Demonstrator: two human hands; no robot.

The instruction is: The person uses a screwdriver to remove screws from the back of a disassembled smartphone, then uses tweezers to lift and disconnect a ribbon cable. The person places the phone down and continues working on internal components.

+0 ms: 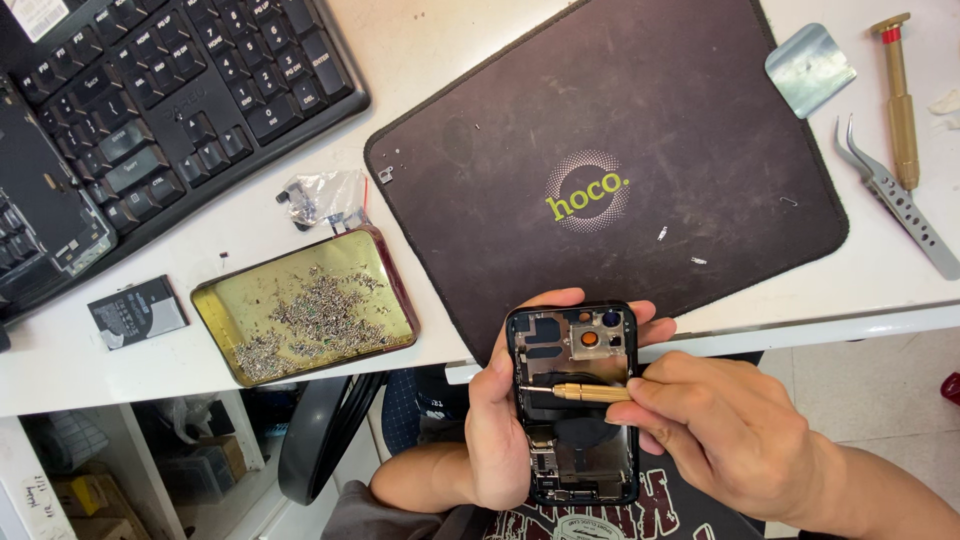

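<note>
While the left hand (500,425) clasped an opened phone (572,400) just off the counter (400,40) edge, below the mat (610,160), the right hand (725,430) pinched a brass screwdriver (585,392), its tip touching the phone's left inner edge. With the phone's back already off and its insides bare, the tray (305,305) left of the mat held many loose screws, yet boards and the camera module remained in the frame. Tweezers (890,195) and a second driver (898,95) lay right of the mat.

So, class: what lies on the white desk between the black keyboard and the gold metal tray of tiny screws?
In the head view, a small clear plastic bag of dark parts lies between keyboard and tray.
</note>
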